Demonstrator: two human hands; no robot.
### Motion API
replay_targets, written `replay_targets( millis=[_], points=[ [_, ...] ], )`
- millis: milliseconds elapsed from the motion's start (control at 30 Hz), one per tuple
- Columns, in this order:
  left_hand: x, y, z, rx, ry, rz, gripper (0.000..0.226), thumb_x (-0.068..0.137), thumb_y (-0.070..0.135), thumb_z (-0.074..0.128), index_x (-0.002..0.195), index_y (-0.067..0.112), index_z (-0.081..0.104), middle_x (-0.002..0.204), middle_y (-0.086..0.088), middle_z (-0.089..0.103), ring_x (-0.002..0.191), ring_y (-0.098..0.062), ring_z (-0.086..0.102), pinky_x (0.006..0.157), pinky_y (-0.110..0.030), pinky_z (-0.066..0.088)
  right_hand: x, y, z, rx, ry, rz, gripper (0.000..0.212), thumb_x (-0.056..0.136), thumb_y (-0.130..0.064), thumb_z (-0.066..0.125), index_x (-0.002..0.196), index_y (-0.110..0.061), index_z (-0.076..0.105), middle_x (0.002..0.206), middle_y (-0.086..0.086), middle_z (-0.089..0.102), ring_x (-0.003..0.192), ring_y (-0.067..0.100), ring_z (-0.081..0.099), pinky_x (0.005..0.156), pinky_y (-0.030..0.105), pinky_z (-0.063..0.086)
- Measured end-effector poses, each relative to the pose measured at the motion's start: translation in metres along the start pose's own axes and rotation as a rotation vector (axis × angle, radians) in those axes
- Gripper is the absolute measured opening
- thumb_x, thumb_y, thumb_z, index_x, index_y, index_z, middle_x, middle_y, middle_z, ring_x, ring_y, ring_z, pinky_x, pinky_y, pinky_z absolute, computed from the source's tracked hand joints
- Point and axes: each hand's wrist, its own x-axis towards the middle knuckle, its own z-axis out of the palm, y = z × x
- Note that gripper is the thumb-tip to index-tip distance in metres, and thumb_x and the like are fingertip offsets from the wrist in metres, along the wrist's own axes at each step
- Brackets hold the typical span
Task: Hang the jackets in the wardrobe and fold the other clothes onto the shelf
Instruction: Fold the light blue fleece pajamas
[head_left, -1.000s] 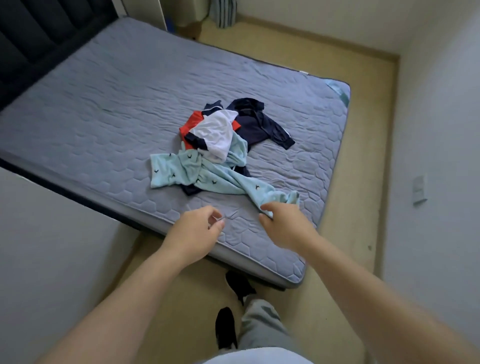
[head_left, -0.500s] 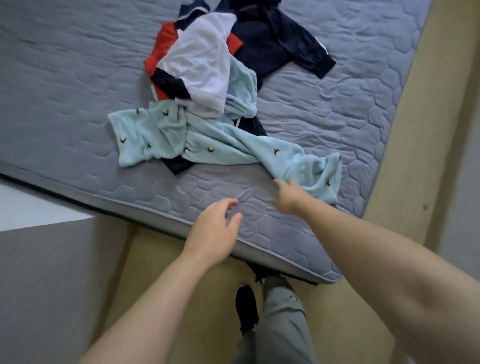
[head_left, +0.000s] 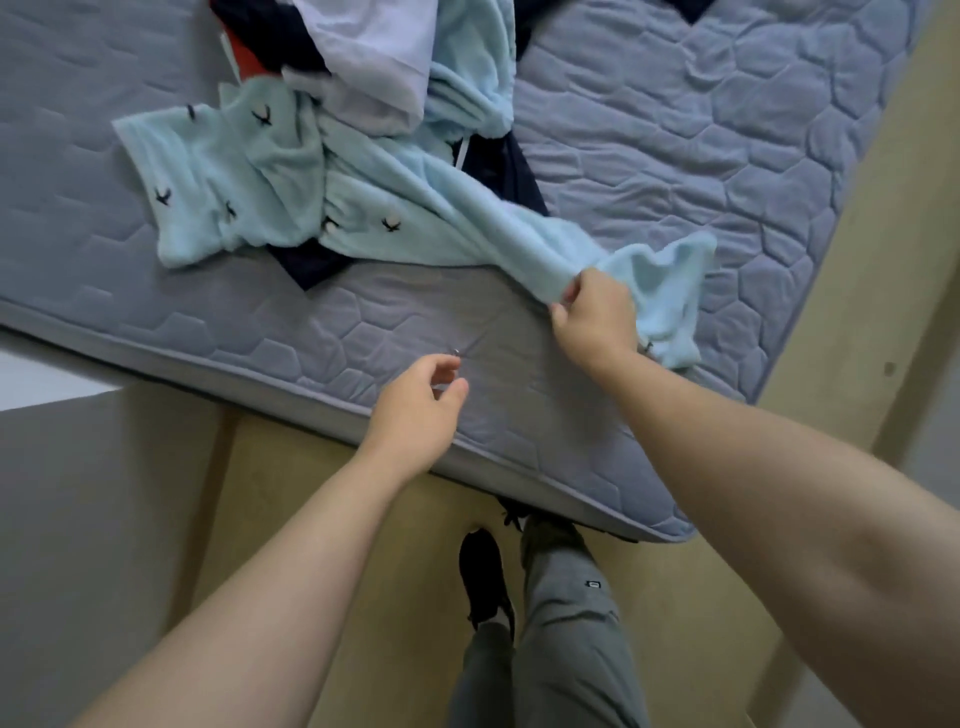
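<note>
One heap of clothes lies on the grey quilted mattress (head_left: 727, 156), running out of view at the top edge. Four colours can be counted in it: one light blue fleece garment (head_left: 415, 208), one white garment (head_left: 374, 47) lying over it, one small red patch (head_left: 244, 57) at the heap's left, and navy cloth (head_left: 306, 265) that pokes out in three places; whether that is one piece or more cannot be told. At least six small dark bird-like marks dot the spread left part of the blue garment.

A long limb of the blue garment stretches toward the near right corner of the bed. The right hand (head_left: 597, 317) has its grip clamped on that limb near its end, thumb and fingers pinching the fleece, with the loose end bunched just behind the hand.

The left hand (head_left: 415, 410) hovers over the near edge of the mattress, its grip apart, fingers loosely curled and holding nothing.

Below, on the tan floor (head_left: 363, 519), stand two grey trouser legs (head_left: 566, 623) and one black shoe (head_left: 485, 571).
</note>
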Motion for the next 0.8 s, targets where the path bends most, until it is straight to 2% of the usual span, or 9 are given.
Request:
replay_targets(
  millis=[100,167,267,333,467,567,667,733,800],
  points=[
    [-0.019,0.026,-0.015,-0.156,0.02,-0.063,0.027,0.1,0.026,0.057,0.126,0.019,0.062,0.115,0.003,0.066,0.108,-0.015,0.063,0.096,-0.038,0.052,-0.046,-0.03,-0.04,0.343,-0.098,0.143,0.03,0.08,-0.023,0.062,0.103,-0.022,0.044,0.083,-0.001,0.057,0.072,0.02,0.055,0.062,0.032,0.04],
    [-0.035,0.048,-0.03,-0.256,0.038,-0.134,0.026,0.101,0.025,0.055,0.124,0.014,0.062,0.113,-0.003,0.067,0.104,-0.021,0.066,0.093,-0.045,0.055,-0.076,-0.057,-0.069,0.575,-0.256,0.22,0.028,0.075,-0.025,0.063,0.102,-0.022,0.054,0.08,-0.005,0.06,0.063,0.012,0.057,0.054,0.024,0.042],
    [-0.065,0.084,-0.056,-0.46,0.049,-0.253,0.031,0.103,0.031,0.049,0.116,0.007,0.064,0.113,-0.013,0.07,0.102,-0.032,0.069,0.089,-0.049,0.056,-0.123,-0.099,-0.113,0.768,-0.494,0.235,0.008,0.063,-0.029,0.061,0.069,-0.024,0.058,0.06,-0.005,0.057,0.053,0.016,0.05,0.052,0.023,0.039],
    [-0.089,0.102,-0.074,-0.626,0.071,-0.324,0.035,0.102,0.035,0.05,0.113,0.007,0.069,0.106,-0.016,0.073,0.097,-0.035,0.07,0.087,-0.05,0.058,-0.153,-0.124,-0.14,0.801,-0.564,0.167,0.002,0.061,-0.026,0.059,0.061,-0.025,0.057,0.059,-0.004,0.056,0.054,0.015,0.051,0.055,0.025,0.041],
    [-0.134,0.125,-0.106,-1.054,0.047,-0.382,0.05,0.101,0.055,0.044,0.1,0.014,0.071,0.08,-0.012,0.075,0.065,-0.026,0.072,0.057,-0.032,0.057,-0.203,-0.157,-0.2,0.814,-0.631,-0.002,0.015,0.06,-0.018,0.056,0.054,-0.024,0.044,0.053,-0.004,0.042,0.044,0.011,0.036,0.044,0.017,0.03],
    [-0.161,0.135,-0.129,-1.234,-0.033,-0.321,0.069,0.097,0.069,0.033,0.123,0.014,0.065,0.109,-0.02,0.074,0.092,-0.033,0.073,0.074,-0.041,0.057,-0.234,-0.167,-0.237,0.7,-0.684,-0.137,0.02,0.058,-0.016,0.055,0.054,-0.024,0.037,0.053,-0.005,0.034,0.044,0.011,0.026,0.042,0.016,0.023],
    [-0.193,0.146,-0.147,-1.221,-0.111,-0.255,0.049,0.105,0.039,0.045,0.135,0.002,0.057,0.113,-0.022,0.07,0.095,-0.035,0.07,0.076,-0.044,0.057,-0.264,-0.165,-0.26,0.573,-0.742,-0.259,0.015,0.059,-0.014,0.055,0.052,-0.023,0.045,0.052,-0.005,0.038,0.044,0.009,0.03,0.042,0.016,0.027],
    [-0.214,0.151,-0.157,-1.163,-0.13,-0.237,0.039,0.102,0.016,0.045,0.133,-0.007,0.055,0.106,-0.023,0.069,0.09,-0.036,0.069,0.071,-0.045,0.056,-0.281,-0.16,-0.272,0.52,-0.761,-0.264,0.009,0.06,-0.015,0.057,0.057,-0.023,0.054,0.052,-0.005,0.042,0.044,0.009,0.034,0.043,0.015,0.03],
    [-0.233,0.155,-0.168,-1.155,-0.097,-0.212,0.038,0.096,0.008,0.04,0.124,-0.011,0.057,0.111,-0.025,0.066,0.095,-0.039,0.065,0.075,-0.048,0.053,-0.295,-0.155,-0.281,0.484,-0.768,-0.224,0.009,0.058,-0.019,0.063,0.066,-0.023,0.065,0.058,0.0,0.054,0.049,0.014,0.047,0.048,0.02,0.039]
  ],
)
